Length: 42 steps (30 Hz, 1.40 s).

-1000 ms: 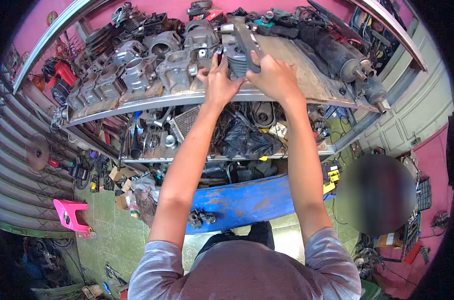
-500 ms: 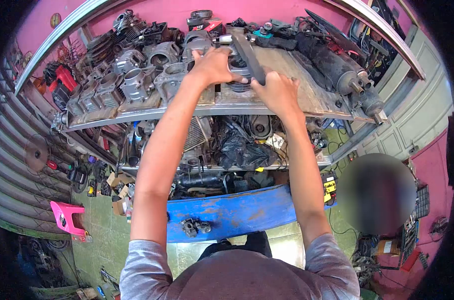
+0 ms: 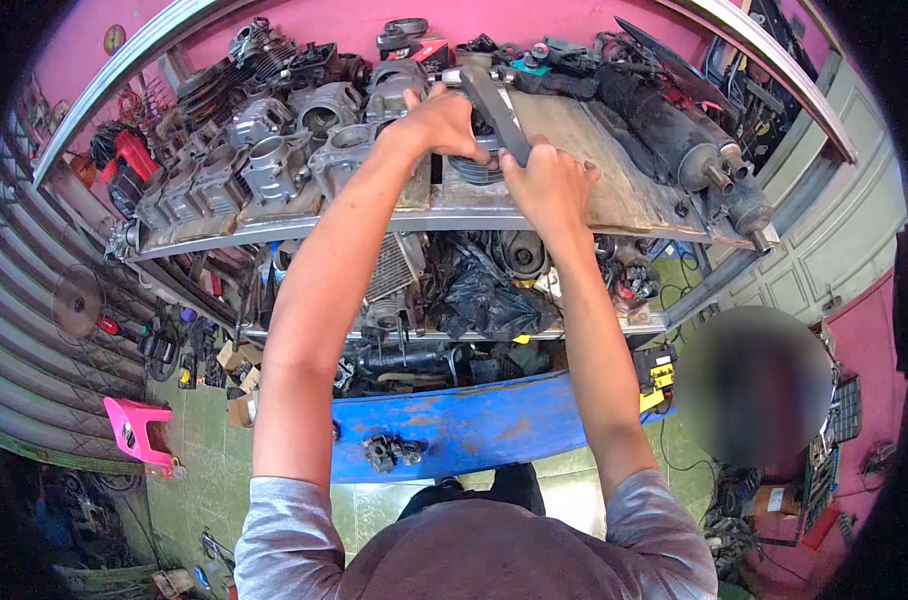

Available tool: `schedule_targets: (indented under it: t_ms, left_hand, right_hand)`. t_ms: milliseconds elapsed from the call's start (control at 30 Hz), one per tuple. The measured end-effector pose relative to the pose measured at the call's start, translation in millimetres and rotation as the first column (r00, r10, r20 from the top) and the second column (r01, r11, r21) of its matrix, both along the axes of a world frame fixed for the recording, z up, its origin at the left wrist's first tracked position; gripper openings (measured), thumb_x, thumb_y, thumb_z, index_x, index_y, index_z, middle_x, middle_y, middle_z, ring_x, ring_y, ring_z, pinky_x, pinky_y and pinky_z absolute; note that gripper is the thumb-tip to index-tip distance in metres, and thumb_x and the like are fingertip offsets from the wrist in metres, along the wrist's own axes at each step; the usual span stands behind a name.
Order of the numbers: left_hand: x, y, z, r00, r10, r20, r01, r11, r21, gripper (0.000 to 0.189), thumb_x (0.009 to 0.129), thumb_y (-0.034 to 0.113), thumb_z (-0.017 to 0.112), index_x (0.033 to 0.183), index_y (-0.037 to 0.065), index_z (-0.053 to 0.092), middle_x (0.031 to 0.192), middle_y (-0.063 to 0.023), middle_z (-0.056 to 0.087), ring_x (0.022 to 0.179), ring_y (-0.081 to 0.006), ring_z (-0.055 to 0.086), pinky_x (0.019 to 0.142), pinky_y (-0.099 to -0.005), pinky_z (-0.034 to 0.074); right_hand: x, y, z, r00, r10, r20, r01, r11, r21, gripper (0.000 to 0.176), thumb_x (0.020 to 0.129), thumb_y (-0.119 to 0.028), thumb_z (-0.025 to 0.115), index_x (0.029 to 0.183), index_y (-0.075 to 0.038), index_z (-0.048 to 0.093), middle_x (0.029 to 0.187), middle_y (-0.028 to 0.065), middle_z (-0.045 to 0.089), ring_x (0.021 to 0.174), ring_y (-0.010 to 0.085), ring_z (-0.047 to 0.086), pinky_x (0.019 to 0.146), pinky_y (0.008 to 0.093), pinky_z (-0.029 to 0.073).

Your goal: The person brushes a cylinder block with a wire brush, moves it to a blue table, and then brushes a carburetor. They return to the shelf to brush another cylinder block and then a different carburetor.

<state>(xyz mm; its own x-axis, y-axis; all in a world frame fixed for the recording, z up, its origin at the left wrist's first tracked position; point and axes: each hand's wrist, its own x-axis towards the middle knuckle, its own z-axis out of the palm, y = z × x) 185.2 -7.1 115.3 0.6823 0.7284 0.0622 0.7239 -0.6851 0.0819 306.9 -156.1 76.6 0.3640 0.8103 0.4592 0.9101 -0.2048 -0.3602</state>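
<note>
On the upper shelf, my left hand (image 3: 439,125) curves over a finned engine cylinder (image 3: 474,172), with the thumb on its near right side; some fingertips are hidden behind it. My right hand (image 3: 552,188) is closed around the near end of a flat dark grey bar (image 3: 496,108), which looks like a large file. The bar slants away to the back left, across the right side of the cylinder. Whether it touches the cylinder's top face is hard to tell. To the left of my left hand stands another grey engine cylinder (image 3: 346,145).
Several metal engine cylinders (image 3: 277,165) line the shelf's left side. Dark exhaust mufflers (image 3: 689,150) lie at the right. Engine parts and a black plastic bag (image 3: 489,300) fill the lower shelf. A blue bench (image 3: 474,425) bears a small metal part (image 3: 389,452); a pink stool (image 3: 139,435) stands left.
My left hand has shifted slightly right and covers more of the cylinder. The bar has moved only a little, still in my right hand. The view has shifted slightly.
</note>
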Motion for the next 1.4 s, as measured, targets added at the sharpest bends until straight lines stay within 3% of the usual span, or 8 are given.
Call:
schedule_targets:
  t_ms: [300,467,700,900,1100,1233,1367,1400]
  left_hand:
    - [0,-14,-43,0.934,-0.261,0.244,0.078,0.817,0.572,0.085,0.051,0.036,0.089,0.123,0.0,0.064,0.132,-0.0162,0.057,0.134,-0.0359,0.042,0.105,-0.069,0.027]
    - [-2,-30,-69,0.907,-0.184,0.378,-0.033,0.866,0.499,0.09,0.055,0.022,0.09,0.137,0.015,0.055,0.139,-0.003,0.05,0.145,-0.0373,0.03,0.106,-0.0666,0.027]
    - [-6,-50,-98,0.896,-0.24,0.374,-0.055,0.776,0.629,0.089,0.062,0.014,0.085,0.144,0.023,0.05,0.144,0.0039,0.049,0.147,-0.0393,0.025,0.104,-0.0645,0.024]
    - [-18,-56,-90,0.901,-0.205,0.382,-0.056,0.818,0.572,0.096,0.061,0.022,0.092,0.146,0.027,0.048,0.143,0.0043,0.049,0.147,-0.0367,0.026,0.104,-0.0642,0.025]
    - [-21,-30,-58,0.599,-0.171,0.783,-0.214,0.907,0.362,0.077,0.063,0.032,0.092,0.128,0.01,0.058,0.133,-0.0106,0.054,0.134,-0.0304,0.045,0.103,-0.0591,0.026]
    - [-34,-12,-46,0.712,0.127,0.69,-0.162,0.987,-0.014,0.09,0.065,0.044,0.092,0.134,0.002,0.054,0.128,-0.0194,0.067,0.127,-0.0365,0.059,0.1,-0.0628,0.034]
    - [-49,10,-56,0.759,0.062,0.648,-0.094,0.995,0.015,0.099,0.062,0.054,0.092,0.138,0.002,0.055,0.132,-0.02,0.066,0.128,-0.0371,0.06,0.108,-0.0694,0.028]
    - [-51,12,-56,0.728,0.038,0.685,-0.062,0.998,0.01,0.095,0.063,0.054,0.092,0.135,0.001,0.059,0.132,-0.0191,0.067,0.126,-0.0354,0.062,0.113,-0.0594,0.032]
  right_hand:
    - [16,-4,-21,0.989,-0.086,0.124,0.061,0.98,0.191,0.042,0.096,-0.04,0.062,0.111,-0.001,0.068,0.092,0.0225,0.074,0.092,0.0421,0.071,0.107,0.0713,0.026]
    - [24,-7,-22,0.991,-0.037,0.125,-0.007,0.942,0.334,0.05,0.097,-0.037,0.062,0.144,-0.022,0.058,0.084,0.0161,0.074,0.093,0.0335,0.072,0.111,0.07,0.019]
    - [7,-4,-19,0.967,-0.015,0.255,-0.117,0.862,0.493,0.046,0.094,-0.032,0.063,0.139,-0.023,0.062,0.074,0.0084,0.073,0.087,0.0242,0.073,0.108,0.0762,0.018]
    - [6,-13,-14,0.957,-0.026,0.288,-0.075,0.939,0.336,0.045,0.092,-0.032,0.065,0.135,-0.021,0.066,0.074,0.0124,0.073,0.079,0.0302,0.073,0.107,0.0794,0.021]
    - [-15,-27,-3,0.964,0.054,0.262,-0.118,0.965,0.234,0.045,0.096,-0.036,0.062,0.139,-0.025,0.064,0.076,0.0179,0.073,0.079,0.0357,0.073,0.108,0.076,0.024]
    - [-22,-21,-14,0.961,0.064,0.271,-0.136,0.957,0.255,0.044,0.097,-0.035,0.061,0.139,-0.024,0.063,0.077,0.014,0.074,0.081,0.0332,0.073,0.108,0.0784,0.021]
    - [-24,-19,-18,0.955,0.056,0.293,-0.161,0.924,0.346,0.044,0.097,-0.033,0.061,0.141,-0.025,0.061,0.078,0.0091,0.074,0.083,0.0281,0.073,0.109,0.0781,0.018]
    - [-24,-19,-18,0.955,0.05,0.293,-0.166,0.909,0.384,0.045,0.097,-0.032,0.062,0.141,-0.026,0.061,0.078,0.0077,0.074,0.083,0.0267,0.072,0.109,0.078,0.017]
